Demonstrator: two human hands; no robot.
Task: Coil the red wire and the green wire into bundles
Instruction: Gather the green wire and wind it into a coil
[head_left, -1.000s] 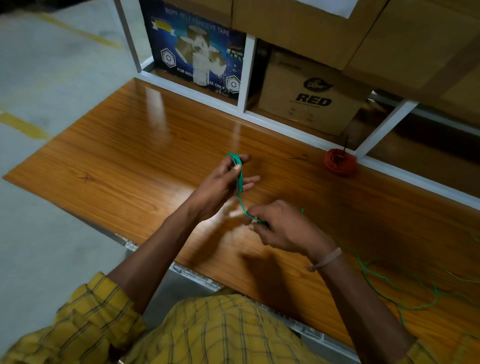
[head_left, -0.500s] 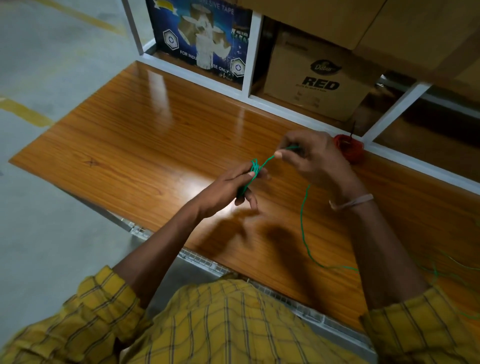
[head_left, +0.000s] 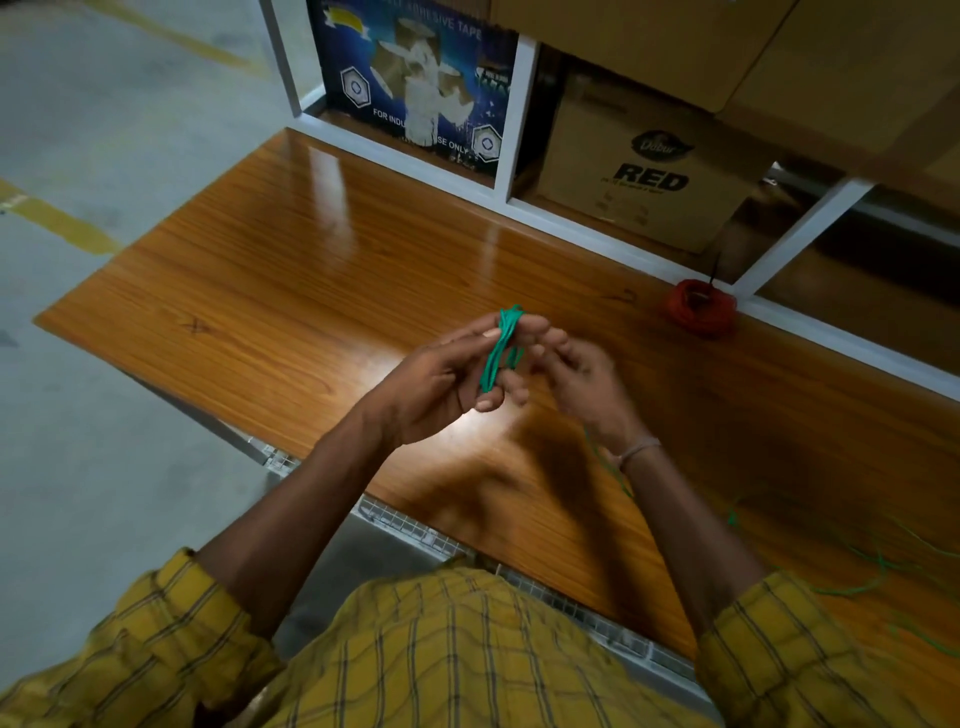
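On the wooden bench (head_left: 291, 270) the red wire (head_left: 700, 307) is seen already coiled, far right. The green wire (head_left: 501, 347) is wound around the left hand (head_left: 441, 382), whose grip holds the loops. The right hand (head_left: 576, 384) is blurred; its grip cannot be told. Each new loop should be laid evenly and kept tight.

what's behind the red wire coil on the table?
Behind the red wire coil runs the white shelf frame, with the brown RED carton inside further left. The bay directly behind it is too dark to read.
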